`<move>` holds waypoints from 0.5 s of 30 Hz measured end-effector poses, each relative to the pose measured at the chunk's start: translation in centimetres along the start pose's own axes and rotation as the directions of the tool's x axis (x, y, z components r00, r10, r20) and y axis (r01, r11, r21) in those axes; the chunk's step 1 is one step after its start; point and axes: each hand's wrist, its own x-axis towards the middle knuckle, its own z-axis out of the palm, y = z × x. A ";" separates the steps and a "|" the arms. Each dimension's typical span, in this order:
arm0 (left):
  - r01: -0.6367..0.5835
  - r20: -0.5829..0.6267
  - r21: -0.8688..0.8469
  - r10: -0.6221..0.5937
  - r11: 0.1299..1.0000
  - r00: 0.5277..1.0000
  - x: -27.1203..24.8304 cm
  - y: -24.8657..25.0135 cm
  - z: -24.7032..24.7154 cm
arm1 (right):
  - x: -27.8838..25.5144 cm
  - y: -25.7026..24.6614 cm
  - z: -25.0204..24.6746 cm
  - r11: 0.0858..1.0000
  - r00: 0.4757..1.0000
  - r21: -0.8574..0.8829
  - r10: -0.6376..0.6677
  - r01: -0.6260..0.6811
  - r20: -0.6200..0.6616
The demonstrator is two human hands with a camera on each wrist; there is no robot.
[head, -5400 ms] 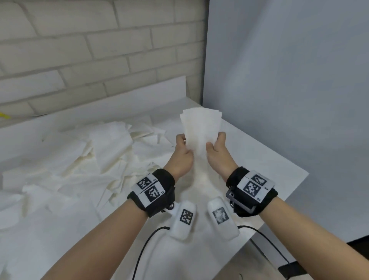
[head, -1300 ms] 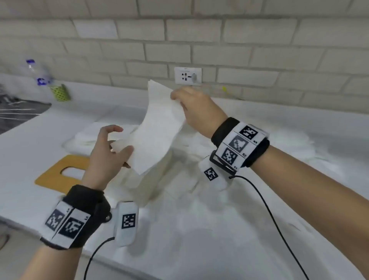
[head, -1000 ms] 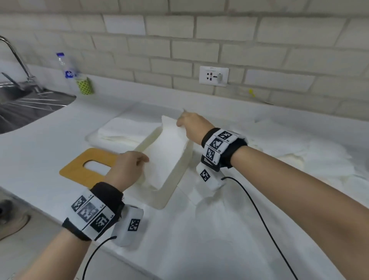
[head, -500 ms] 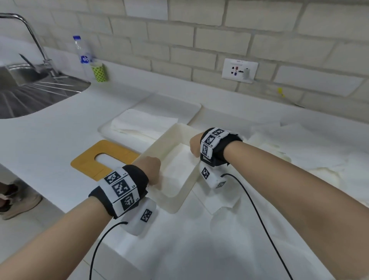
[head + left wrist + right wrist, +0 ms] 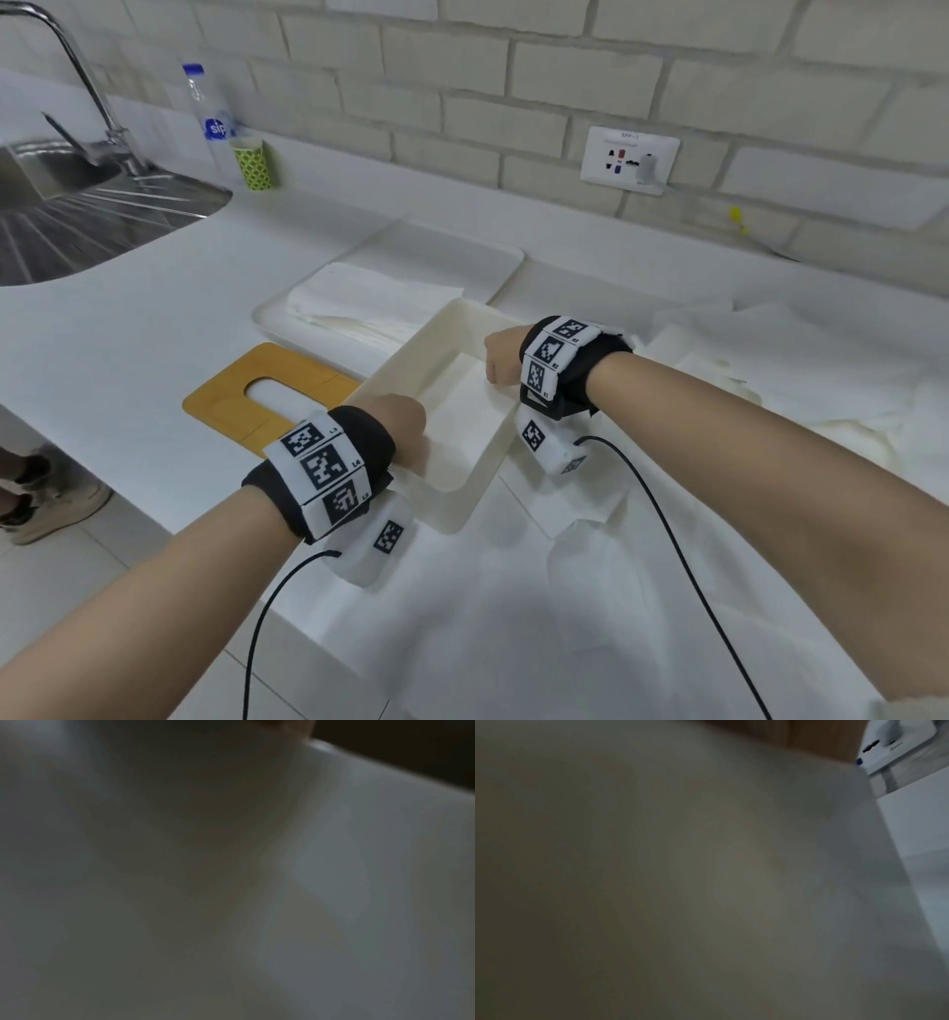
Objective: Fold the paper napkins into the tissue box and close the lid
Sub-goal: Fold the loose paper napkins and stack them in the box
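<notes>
An open cream tissue box lies on the white counter, in the middle of the head view. A white folded napkin lies flat inside it. My left hand reaches down into the near end of the box onto the napkin. At the far end, my right hand also reaches down onto it. The backs of both hands hide the fingers. The wooden lid, with an oval slot, lies flat to the left of the box. Both wrist views are dark and blurred and show only pale surfaces.
Behind the box a white tray holds a stack of folded napkins. Loose napkins cover the counter to the right. A steel sink, a bottle and a green cup stand far left. The counter's front edge is near.
Both hands have carried the folded napkin from the right end of the counter and lowered it into the box. In the last half second they have barely moved.
</notes>
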 end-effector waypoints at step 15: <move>-0.477 -0.631 -0.573 0.013 0.666 0.776 -6.4 2.5 -0.1 | -17.7 2.4 5.2 0.935 0.941 0.166 -0.282 0.313 -0.185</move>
